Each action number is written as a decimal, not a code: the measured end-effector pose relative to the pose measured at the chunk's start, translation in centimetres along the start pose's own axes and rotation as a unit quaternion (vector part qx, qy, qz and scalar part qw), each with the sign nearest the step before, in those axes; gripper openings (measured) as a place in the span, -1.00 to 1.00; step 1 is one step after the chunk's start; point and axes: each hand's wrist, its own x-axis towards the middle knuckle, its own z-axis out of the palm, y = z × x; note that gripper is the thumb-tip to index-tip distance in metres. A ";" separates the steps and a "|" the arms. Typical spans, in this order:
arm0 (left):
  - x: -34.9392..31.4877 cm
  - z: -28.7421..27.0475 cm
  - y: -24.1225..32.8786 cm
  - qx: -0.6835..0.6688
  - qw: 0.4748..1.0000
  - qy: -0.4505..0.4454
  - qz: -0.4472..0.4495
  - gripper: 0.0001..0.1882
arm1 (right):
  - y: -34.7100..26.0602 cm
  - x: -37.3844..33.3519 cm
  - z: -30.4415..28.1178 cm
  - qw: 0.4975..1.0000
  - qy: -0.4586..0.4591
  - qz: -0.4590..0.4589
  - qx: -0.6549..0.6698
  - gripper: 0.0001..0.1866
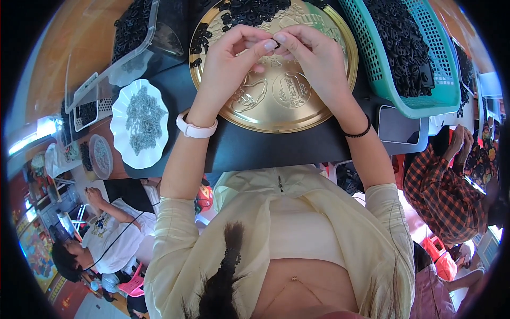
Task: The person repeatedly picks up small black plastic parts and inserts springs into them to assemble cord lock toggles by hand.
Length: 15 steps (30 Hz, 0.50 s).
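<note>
My left hand (pixel 234 56) and my right hand (pixel 311 53) meet fingertip to fingertip above a round gold embossed tray (pixel 276 109). Between the fingertips of both hands sits a small black part (pixel 276 42), pinched from each side. A heap of the same small black parts (pixel 249 13) lies on the far side of the tray. A pale pink watch is on my left wrist and a black band on my right wrist.
A teal mesh basket (pixel 441 98) full of black parts stands to the right. At left are a white scalloped dish (pixel 119 141) of small silvery metal pieces and a clear plastic box (pixel 114 69). A phone (pixel 398 127) lies right. Other people sit on both sides.
</note>
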 end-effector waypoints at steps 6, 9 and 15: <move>0.3 -0.4 0.3 -0.061 0.992 0.111 -0.011 -0.75 | 0.3 1.2 -0.2 0.996 0.015 0.089 0.017 -0.72; 0.7 -1.2 -0.2 -0.053 0.987 0.150 0.009 -0.73 | 1.8 3.5 -1.0 0.955 0.042 -0.138 -0.260 -0.67; 0.8 -0.8 -0.4 -0.060 0.986 0.152 0.020 -0.74 | 0.5 6.1 -0.4 0.899 -0.008 -0.195 -0.391 -0.76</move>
